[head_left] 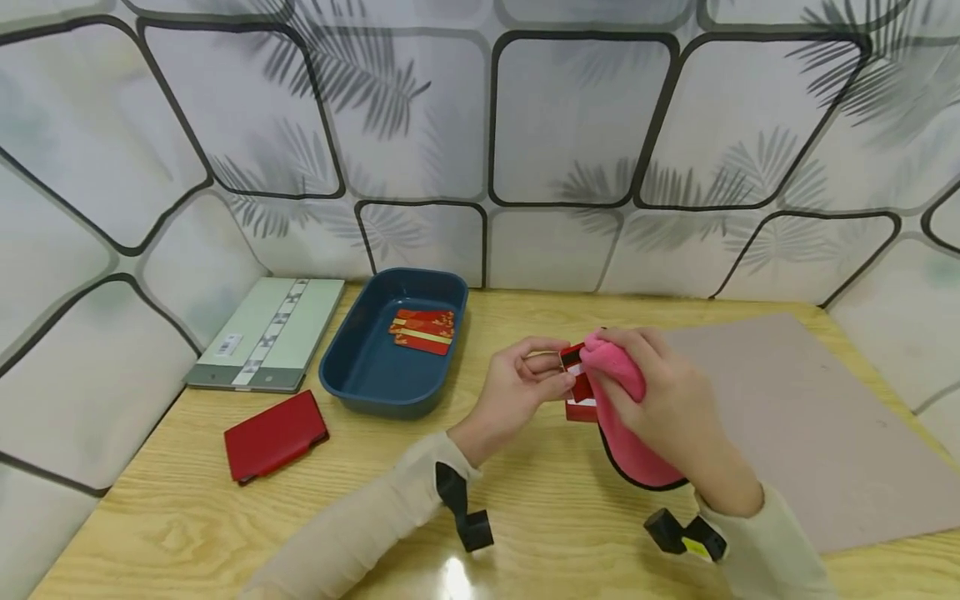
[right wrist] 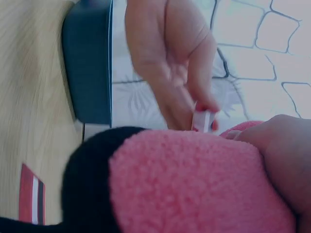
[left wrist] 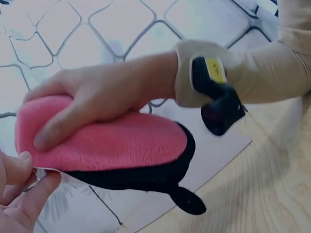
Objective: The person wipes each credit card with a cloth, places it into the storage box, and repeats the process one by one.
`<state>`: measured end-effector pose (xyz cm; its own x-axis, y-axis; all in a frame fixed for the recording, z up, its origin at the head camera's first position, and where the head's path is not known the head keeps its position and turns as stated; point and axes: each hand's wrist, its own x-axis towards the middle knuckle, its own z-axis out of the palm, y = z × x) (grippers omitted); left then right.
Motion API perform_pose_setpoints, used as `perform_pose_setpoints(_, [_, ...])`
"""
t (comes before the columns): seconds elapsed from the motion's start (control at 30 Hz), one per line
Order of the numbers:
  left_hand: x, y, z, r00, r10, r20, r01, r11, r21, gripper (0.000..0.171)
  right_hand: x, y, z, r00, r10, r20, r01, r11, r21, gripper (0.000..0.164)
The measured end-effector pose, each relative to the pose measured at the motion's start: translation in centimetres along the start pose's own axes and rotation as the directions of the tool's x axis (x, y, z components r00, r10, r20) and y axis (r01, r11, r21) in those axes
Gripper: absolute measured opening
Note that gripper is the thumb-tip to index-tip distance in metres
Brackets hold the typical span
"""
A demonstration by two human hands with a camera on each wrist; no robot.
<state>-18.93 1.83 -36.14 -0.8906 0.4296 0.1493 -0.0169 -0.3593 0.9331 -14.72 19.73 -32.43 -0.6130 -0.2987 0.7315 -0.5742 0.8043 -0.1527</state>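
In the head view my left hand point(head_left: 517, 383) pinches a small red card point(head_left: 576, 360) with a black stripe. My right hand point(head_left: 663, 400) grips a fluffy pink cloth point(head_left: 637, 442) edged in black, bunched against that card. The left wrist view shows the right thumb pressing into the pink cloth point(left wrist: 121, 145), whose black loop point(left wrist: 188, 200) hangs free. There the left fingertips point(left wrist: 17, 167) meet the cloth's end. Most of the held card is hidden by the cloth and fingers. Beneath the hands, another red card point(head_left: 581, 411) with a white stripe lies on the table.
Several red and gold cards point(head_left: 423, 331) lie inside a blue basin point(head_left: 360, 404) left of my hands. A dark red wallet-like case point(head_left: 276, 437) and a pale green boxed or folder-like item point(head_left: 266, 333) sit farther left. A grey-beige mat point(head_left: 810, 433) covers the table's right side.
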Motion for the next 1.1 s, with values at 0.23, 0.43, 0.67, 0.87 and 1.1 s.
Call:
perform_pose_setpoints(0.23, [-0.2,0.3,0.4,0.999,-0.038,0.002,0.038,0.999,-0.017,0.039,-0.1,1.2,-0.4,0.999,0.037,-0.011,-0.038,0.995,-0.097,0.039])
perform_pose_setpoints(0.43, [-0.4,0.2,0.1,0.999,-0.053,0.003,0.053,0.998,-0.015,0.042,-0.1,1.4,-0.4,0.999,0.041,-0.019,-0.043,0.991,-0.126,0.037])
perform_pose_setpoints(0.67, [-0.1,0.2,-0.3,0.999,-0.046,0.004,0.046,0.999,-0.003,0.042,-0.1,0.7,0.1,1.000,0.006,-0.005,-0.006,0.991,-0.136,0.037])
perform_pose_setpoints(0.87, [0.1,-0.1,-0.3,0.999,-0.053,-0.009,0.053,0.998,-0.023,0.041,-0.2,-0.3,0.5,0.999,-0.036,0.018,0.038,0.995,-0.093,0.040])
perform_pose_setpoints(1.1, [0.3,-0.4,-0.3,1.000,-0.028,-0.005,0.027,0.999,-0.030,0.040,-0.2,-0.9,0.5,0.999,-0.050,0.013,0.050,0.999,-0.008,0.036])
